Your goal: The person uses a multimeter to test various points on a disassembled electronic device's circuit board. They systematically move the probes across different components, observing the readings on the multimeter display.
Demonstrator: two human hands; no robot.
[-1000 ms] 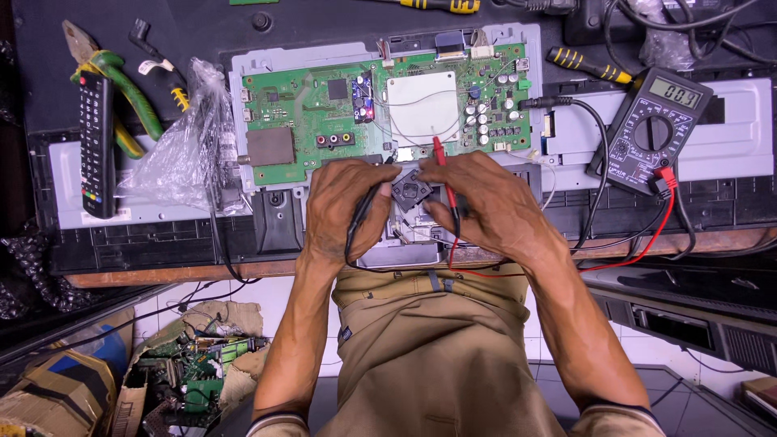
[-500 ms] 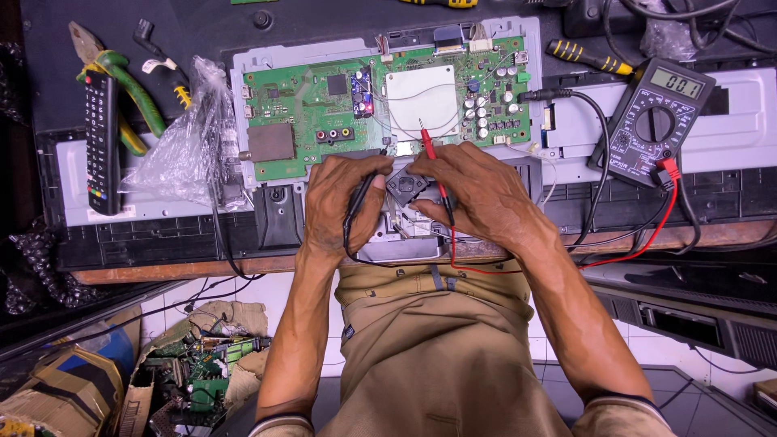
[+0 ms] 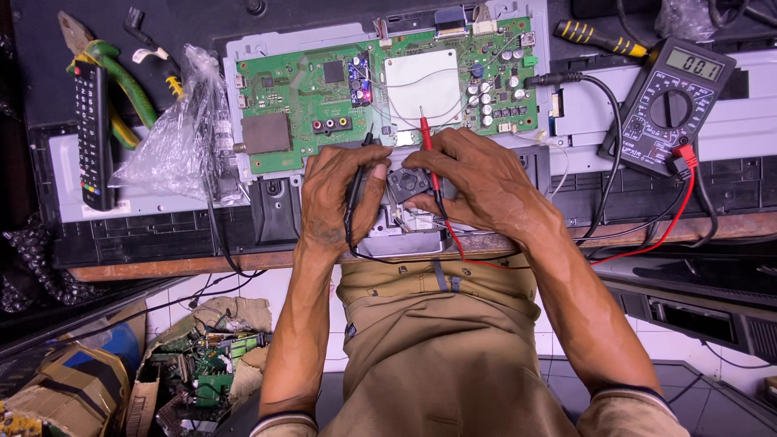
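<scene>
Both hands meet over a small, dark, squarish plastic part (image 3: 407, 183) at the near edge of the bench (image 3: 162, 263), just below the green circuit board (image 3: 324, 105). The left hand (image 3: 340, 194) is clenched around a slim black probe (image 3: 357, 182), its tip pointing up toward the board. The right hand (image 3: 477, 182) pinches a thin red probe (image 3: 429, 158) and steadies the dark part with its fingertips; the red tip stands above the knuckles.

The board is glossy green, studded with silver capacitor cans and a pale square shield, bolted to a grey metal chassis. Red and black leads curl off to a dark multimeter (image 3: 668, 101) with a round dial on the right. On the left lie crumpled clear plastic (image 3: 174, 137), a long black remote (image 3: 95, 137) and green-handled pliers (image 3: 121, 89).

The bench edge is worn wood. Below it, white tiled floor (image 3: 275, 283), torn cardboard (image 3: 73, 380) and scrap boards.
</scene>
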